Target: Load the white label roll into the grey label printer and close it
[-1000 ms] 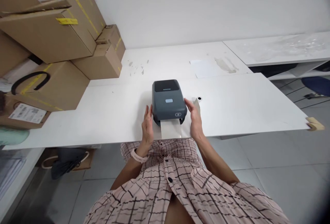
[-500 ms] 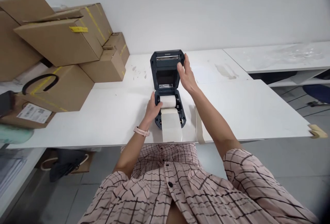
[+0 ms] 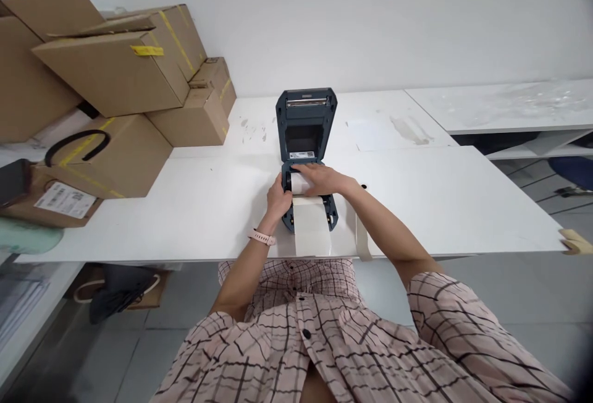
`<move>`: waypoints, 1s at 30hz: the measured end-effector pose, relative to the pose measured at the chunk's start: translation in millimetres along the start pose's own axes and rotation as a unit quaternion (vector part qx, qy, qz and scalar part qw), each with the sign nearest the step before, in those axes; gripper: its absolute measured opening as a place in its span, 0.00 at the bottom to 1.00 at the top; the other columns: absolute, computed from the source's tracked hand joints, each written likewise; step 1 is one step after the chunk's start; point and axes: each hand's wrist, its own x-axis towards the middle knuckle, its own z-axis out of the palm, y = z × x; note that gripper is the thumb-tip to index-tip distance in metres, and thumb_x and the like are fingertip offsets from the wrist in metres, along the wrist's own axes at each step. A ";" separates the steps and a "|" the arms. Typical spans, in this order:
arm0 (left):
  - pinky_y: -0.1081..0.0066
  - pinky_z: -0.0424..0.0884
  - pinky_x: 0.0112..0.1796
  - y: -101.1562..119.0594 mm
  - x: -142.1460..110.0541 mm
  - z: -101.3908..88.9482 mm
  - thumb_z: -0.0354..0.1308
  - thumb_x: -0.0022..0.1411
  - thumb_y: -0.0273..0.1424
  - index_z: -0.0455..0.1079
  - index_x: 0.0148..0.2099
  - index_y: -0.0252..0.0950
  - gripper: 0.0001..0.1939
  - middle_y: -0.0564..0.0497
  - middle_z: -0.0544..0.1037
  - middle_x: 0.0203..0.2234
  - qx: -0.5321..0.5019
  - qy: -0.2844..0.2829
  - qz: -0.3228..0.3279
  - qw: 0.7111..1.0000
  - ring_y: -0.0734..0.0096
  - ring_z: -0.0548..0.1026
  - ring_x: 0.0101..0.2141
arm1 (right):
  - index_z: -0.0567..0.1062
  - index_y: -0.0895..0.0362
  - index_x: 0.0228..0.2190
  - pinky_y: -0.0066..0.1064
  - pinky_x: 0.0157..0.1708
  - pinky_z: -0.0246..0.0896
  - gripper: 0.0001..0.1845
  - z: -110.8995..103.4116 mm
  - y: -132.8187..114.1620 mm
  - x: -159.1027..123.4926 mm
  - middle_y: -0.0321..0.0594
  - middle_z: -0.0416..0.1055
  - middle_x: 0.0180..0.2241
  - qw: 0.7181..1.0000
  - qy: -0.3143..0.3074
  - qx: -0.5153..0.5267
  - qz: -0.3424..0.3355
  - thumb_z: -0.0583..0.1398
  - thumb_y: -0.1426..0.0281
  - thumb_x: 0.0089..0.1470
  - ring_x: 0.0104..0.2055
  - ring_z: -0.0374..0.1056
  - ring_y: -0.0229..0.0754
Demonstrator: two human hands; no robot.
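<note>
Printer is sitting on the white table, near the front edge, in front of the person, lid standing up. Its bay is holding a white paper roll; a wide paper strip is lying out over the front toward the table edge. Left hand is touching the left wall of the bay, thumb over the rim, fingers along the outside; cannot tell how firmly they are pressing. Right hand is lying over the roll inside the bay, fingers stretched out, thumb apart from them; whether they are pinching the roll, cannot tell. Narrow strip is hanging over the table edge beside the right forearm.

Cardboard boxes are piling up at left: a big upper box with a loose top flap, a lower box with a black strap lying across it, contents hidden. Shelf compartment at far right is holding something dark.

Sticker inside the lid is showing tiny print, too small to read. White label on the bottom box is carrying a barcode, text unreadable. Yellow tape is crossing the boxes.
</note>
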 end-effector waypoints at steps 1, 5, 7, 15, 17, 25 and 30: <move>0.51 0.66 0.65 -0.7 -0.7 0.5 0.55 0.55 0.19 0.62 0.72 0.37 0.41 0.42 0.75 0.65 0.002 0.005 -0.002 1.000 0.47 0.72 0.64 | 0.51 0.54 0.73 0.58 0.61 0.63 0.53 0.1 -1.9 7.9 0.59 0.63 0.68 0.999 -0.037 -0.023 0.009 0.68 0.65 0.53 0.68 0.62 0.69; 0.53 0.67 0.64 -2.2 -3.0 0.2 0.54 0.55 0.19 0.62 0.72 0.36 0.41 0.42 0.75 0.64 0.005 0.011 -0.002 1.000 0.47 0.72 0.64 | 0.38 0.52 0.76 0.55 0.57 0.68 0.64 -3.4 -9.9 32.0 0.61 0.67 0.65 0.993 -0.110 -0.041 0.029 0.69 0.65 0.51 0.64 0.68 0.70; 0.52 0.69 0.63 -2.2 -3.7 -0.3 0.54 0.56 0.20 0.64 0.71 0.36 0.40 0.43 0.77 0.62 0.005 0.011 0.001 1.000 0.48 0.74 0.62 | 0.37 0.50 0.76 0.53 0.55 0.69 0.67 -11.0 -10.8 32.5 0.59 0.67 0.66 0.992 -0.126 -0.012 0.024 0.70 0.65 0.49 0.62 0.70 0.69; 0.54 0.64 0.67 -8.0 -3.4 1.7 0.55 0.56 0.22 0.62 0.72 0.38 0.41 0.46 0.74 0.66 -0.032 0.017 0.000 0.999 0.49 0.70 0.66 | 0.50 0.47 0.74 0.49 0.71 0.55 0.57 -73.8 19.3 -60.6 0.45 0.51 0.75 0.972 -0.007 0.178 -0.154 0.71 0.57 0.51 0.74 0.54 0.59; 0.54 0.64 0.67 -10.0 -3.4 2.9 0.55 0.57 0.22 0.61 0.73 0.37 0.41 0.45 0.73 0.66 -0.045 0.019 -0.004 0.999 0.49 0.69 0.67 | 0.50 0.47 0.73 0.49 0.68 0.60 0.57 -78.5 35.6 -88.2 0.46 0.57 0.72 0.971 0.040 0.197 -0.126 0.71 0.55 0.51 0.71 0.59 0.58; 0.51 0.65 0.66 -14.8 -3.0 4.3 0.56 0.57 0.23 0.59 0.74 0.36 0.42 0.43 0.79 0.60 -0.084 0.012 -0.005 0.996 0.48 0.71 0.65 | 0.55 0.51 0.72 0.48 0.60 0.69 0.57 -24.4 104.7 -92.8 0.52 0.67 0.64 0.932 0.189 0.306 0.037 0.72 0.62 0.45 0.65 0.66 0.58; 0.51 0.65 0.66 -13.4 -4.4 3.6 0.55 0.57 0.23 0.61 0.73 0.40 0.41 0.46 0.72 0.67 -0.087 0.011 -0.010 0.996 0.50 0.70 0.66 | 0.56 0.55 0.71 0.52 0.62 0.67 0.58 8.6 110.8 -61.5 0.55 0.67 0.65 0.930 0.155 0.329 0.059 0.71 0.67 0.42 0.62 0.69 0.59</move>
